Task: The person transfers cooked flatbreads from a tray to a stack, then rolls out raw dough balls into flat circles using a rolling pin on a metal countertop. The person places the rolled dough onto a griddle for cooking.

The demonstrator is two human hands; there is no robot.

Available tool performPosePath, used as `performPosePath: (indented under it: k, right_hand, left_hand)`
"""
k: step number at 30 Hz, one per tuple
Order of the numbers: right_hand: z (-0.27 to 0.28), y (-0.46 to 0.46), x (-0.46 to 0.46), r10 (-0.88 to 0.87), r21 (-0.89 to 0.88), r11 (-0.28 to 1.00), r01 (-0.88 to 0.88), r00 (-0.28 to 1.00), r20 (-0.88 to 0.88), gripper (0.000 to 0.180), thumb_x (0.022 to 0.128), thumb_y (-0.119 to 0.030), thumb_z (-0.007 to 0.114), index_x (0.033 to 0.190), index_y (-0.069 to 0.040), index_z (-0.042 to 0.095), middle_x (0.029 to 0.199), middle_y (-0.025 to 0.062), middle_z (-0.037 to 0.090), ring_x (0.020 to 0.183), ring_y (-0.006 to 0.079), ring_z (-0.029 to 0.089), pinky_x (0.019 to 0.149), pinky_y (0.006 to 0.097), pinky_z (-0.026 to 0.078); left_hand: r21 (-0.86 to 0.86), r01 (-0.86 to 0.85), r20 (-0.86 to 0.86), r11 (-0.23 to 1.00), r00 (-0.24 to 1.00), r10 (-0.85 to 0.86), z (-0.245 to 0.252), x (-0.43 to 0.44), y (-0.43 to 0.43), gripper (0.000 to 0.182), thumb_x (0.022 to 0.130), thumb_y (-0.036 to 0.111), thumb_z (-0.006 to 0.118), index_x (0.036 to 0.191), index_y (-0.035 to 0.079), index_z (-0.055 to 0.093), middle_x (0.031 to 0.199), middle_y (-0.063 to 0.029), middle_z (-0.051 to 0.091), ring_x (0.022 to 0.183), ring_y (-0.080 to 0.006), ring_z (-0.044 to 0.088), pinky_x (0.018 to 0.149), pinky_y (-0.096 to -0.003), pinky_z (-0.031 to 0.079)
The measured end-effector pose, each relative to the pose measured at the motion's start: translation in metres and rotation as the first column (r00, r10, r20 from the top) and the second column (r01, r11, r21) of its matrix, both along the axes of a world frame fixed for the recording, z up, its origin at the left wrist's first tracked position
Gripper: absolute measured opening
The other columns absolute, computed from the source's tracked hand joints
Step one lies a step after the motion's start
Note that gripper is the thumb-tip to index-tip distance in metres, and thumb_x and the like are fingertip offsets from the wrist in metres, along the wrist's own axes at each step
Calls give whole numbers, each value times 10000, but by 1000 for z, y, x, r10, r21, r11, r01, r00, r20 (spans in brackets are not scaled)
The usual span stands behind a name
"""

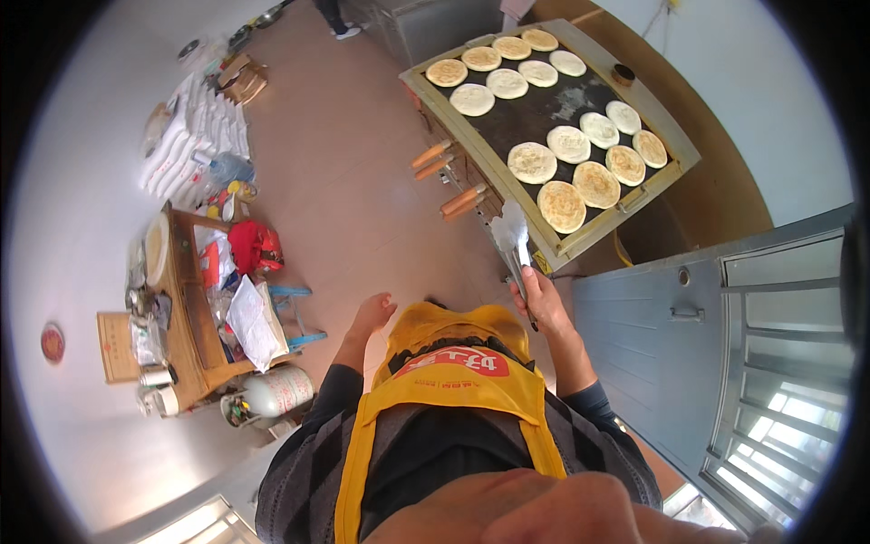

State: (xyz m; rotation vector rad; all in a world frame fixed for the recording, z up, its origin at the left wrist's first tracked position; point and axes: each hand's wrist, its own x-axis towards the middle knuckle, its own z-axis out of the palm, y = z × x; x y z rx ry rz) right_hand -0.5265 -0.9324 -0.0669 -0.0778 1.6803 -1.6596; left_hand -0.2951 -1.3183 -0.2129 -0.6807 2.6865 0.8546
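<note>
My right hand (542, 302) holds metal food tongs (514, 238), their scalloped tips pointing towards the griddle's near corner. At my left side, my left hand (375, 311) hangs over the floor with nothing seen in it; its fingers are curled. Ahead and to the right, a dark griddle (499, 129) with a metal rim carries two groups of round flatbreads. Browned ones lie along the far edge and near edge, such as the browned flatbread (561, 207). Paler ones, like the pale flatbread (472, 100), lie further inward. Wooden handles (463, 201) stick out from the griddle's left side.
A wooden cabinet (194, 299) with bags and a blue stool (297, 316) stand at left, beside a gas cylinder (279, 392). Stacked white sacks (197, 139) lie beyond. A metal door (646, 333) is on the right. Another person's legs (336, 20) show at the top.
</note>
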Motion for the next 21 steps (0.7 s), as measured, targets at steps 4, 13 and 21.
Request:
performPosePath:
  k: [4,13,21]
  right_hand:
    - [5,12,-21,-186,82,980,182,982,45,598,1108,-595,453,944,-45,618,656,16,528,539,123,485,510,295,395]
    - [23,30,-9,-651,234,746,624,756,59,679,1107,-638,383,959,-14,608,653,36,547,547,144,529,535,312,438]
    - [25,-25,-22,-639,462,705,538,765,83,570,1125,-534,463,946,-11,603,741,45,570,568,141,528,527,315,486]
  left_hand:
    - [146,88,-53,985,995,-81,29,-125,-4,303,978,260,692,1168,24,686,937,-184,738,869,-359,715,772,-466,563]
    - [120,681,-473,722,679,-562,122,-384,90,303,1011,170,673,1261,-1,674,1185,-179,723,1066,-356,717,906,-428,582]
    - [-185,927,-650,326,134,-748,98,-464,173,302,899,110,709,1165,-27,671,1212,-198,649,1179,-386,630,1008,-457,536]
